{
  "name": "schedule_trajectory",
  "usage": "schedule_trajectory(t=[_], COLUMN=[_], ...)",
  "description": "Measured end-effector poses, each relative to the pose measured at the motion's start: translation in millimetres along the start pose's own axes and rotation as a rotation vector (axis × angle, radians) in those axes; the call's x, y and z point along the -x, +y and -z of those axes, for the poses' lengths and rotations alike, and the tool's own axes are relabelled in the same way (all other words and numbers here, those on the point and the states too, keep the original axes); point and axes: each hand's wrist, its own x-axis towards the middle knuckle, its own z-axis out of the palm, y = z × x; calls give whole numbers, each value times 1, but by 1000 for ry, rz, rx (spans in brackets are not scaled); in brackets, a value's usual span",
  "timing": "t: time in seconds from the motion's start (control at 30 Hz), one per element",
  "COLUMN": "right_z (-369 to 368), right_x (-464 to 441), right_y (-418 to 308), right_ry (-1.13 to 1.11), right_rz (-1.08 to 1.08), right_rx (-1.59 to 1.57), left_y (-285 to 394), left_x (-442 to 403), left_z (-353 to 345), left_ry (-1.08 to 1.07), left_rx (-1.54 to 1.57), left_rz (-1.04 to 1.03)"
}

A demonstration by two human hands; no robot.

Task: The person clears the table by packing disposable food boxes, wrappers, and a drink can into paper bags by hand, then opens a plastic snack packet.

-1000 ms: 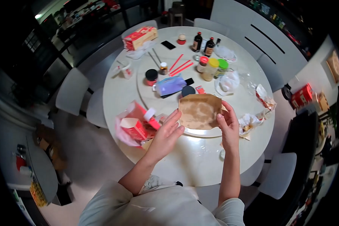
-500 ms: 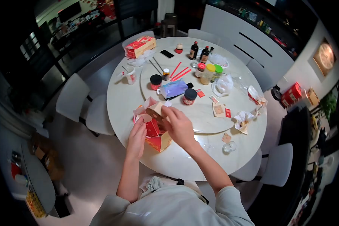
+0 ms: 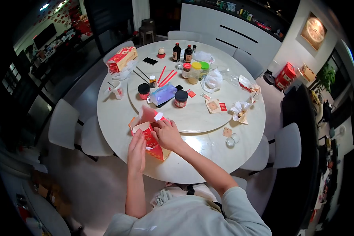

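A red and yellow paper bag [image 3: 160, 152] stands at the near left edge of the round table, with red and white cartons inside it. Against the bag's left side rests my left hand [image 3: 136, 152], its fingers stretched out and close together. My right hand [image 3: 167, 135] reaches over the bag's opening with curled fingers; what they hold, if anything, is hidden. Just beyond the bag are a dark-lidded jar [image 3: 181, 98], a purple-blue packet [image 3: 163, 93] and another black-lidded jar [image 3: 143, 91].
On the turntable [image 3: 192, 126] are dark bottles [image 3: 176, 52], lidded jars [image 3: 194, 73], red sticks [image 3: 168, 78] and a white plastic bag [image 3: 212, 80]. Crumpled wrappers [image 3: 241, 111] and small glass cups [image 3: 232, 140] lie to the right. A red-yellow box [image 3: 122, 59] sits far left.
The brown paper piece, first held between both hands, went to the bag and is no longer clearly visible. Both hands moved left to the bag. The camera view has shifted.
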Motion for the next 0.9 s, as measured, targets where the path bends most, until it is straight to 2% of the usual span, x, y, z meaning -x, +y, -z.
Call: schedule_trajectory(t=[0.07, 0.27, 0.37, 0.5, 0.6, 0.73, 0.83, 0.9], right_z=[10, 45, 56, 57, 68, 49, 56, 44], right_x=[2, 18, 35, 62, 86, 133, 163, 195], right_y=[0, 22, 44, 94, 134, 229, 286, 347], right_ry=[94, 197, 252, 300, 359, 444, 481, 480], right_rz=[16, -54, -109, -315, -410, -473, -887, -1003], right_rx=[-99, -272, -257, -431, -420, -143, -427, -415], left_y=[0, 7, 0, -10, -42, -85, -127, -165], left_x=[-1, 0, -4, -7, -19, -39, -58, -75], left_z=[-1, -25, -42, -82, -104, -138, -172, -196], left_ry=[-5, -59, -134, -266, -323, -356, -373, -413], left_rx=[-10, -14, -33, -49, -99, -227, -300, -349], left_rz=[-13, -55, -79, -3, 37, 144, 239, 298])
